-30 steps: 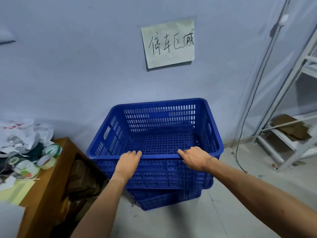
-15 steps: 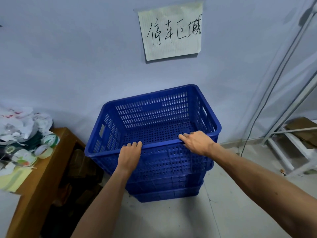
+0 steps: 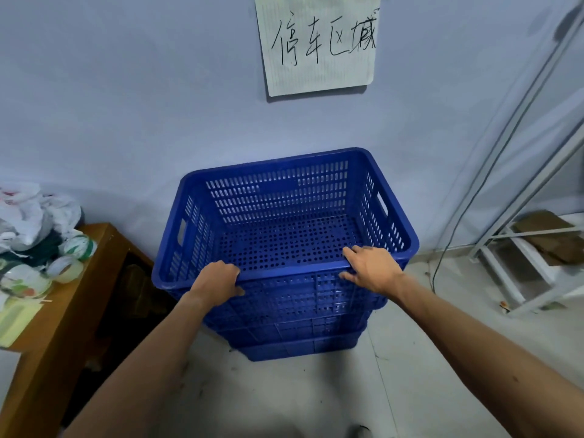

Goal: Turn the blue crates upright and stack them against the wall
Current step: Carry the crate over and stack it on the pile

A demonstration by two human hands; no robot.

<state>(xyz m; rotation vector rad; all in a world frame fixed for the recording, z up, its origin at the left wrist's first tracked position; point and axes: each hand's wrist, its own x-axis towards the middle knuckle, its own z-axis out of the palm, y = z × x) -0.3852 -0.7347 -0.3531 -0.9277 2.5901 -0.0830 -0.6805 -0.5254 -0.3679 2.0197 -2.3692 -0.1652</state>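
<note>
An upright blue perforated crate (image 3: 284, 210) sits nested on top of a stack of blue crates (image 3: 300, 339) on the floor, its far side close to the pale wall (image 3: 126, 105). My left hand (image 3: 218, 279) grips the crate's near rim left of centre, fingers curled over the edge. My right hand (image 3: 373, 270) holds the same rim further right, fingers over the edge and thumb on the outer face. The top crate is empty inside.
A brown wooden table (image 3: 63, 311) with plastic bags and tape rolls (image 3: 66, 268) stands at the left, close to the stack. A white metal shelf frame (image 3: 531, 273) and a hanging cable (image 3: 448, 245) are at the right. A handwritten paper sign (image 3: 319, 42) is on the wall.
The top crate has sunk down and back into the stack, nearer the wall, and the lower crates show less beneath it. Both hands stayed on its near rim.
</note>
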